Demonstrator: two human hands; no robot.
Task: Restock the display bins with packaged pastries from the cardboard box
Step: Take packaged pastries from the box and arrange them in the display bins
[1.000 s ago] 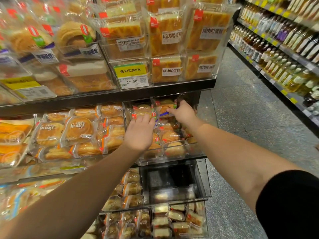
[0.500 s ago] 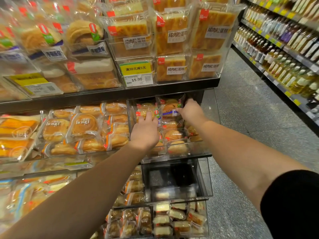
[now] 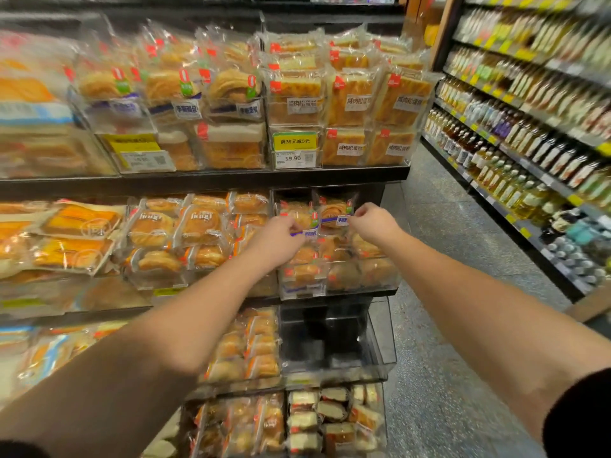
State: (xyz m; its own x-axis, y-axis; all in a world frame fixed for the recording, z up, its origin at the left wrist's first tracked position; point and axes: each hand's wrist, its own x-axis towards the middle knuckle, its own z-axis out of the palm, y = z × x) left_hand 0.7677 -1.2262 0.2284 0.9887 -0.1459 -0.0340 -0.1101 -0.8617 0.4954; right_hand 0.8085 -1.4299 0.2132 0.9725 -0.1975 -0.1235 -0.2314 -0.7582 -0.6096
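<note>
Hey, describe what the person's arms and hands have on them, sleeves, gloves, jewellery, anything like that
Both forearms are bare. The left hand and right hand wear no gloves, and no rings, watch or bracelet show, though the frame is slightly blurred. A black sleeve ends at the right upper arm, like a short-sleeved top. A sliver of the same black fabric shows at the left arm's bottom edge.

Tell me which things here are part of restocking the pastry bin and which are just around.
Job: left hand and right hand, each on a packaged pastry; clear display bin.
Around: price tag, empty bin below, oil bottles, floor.
</note>
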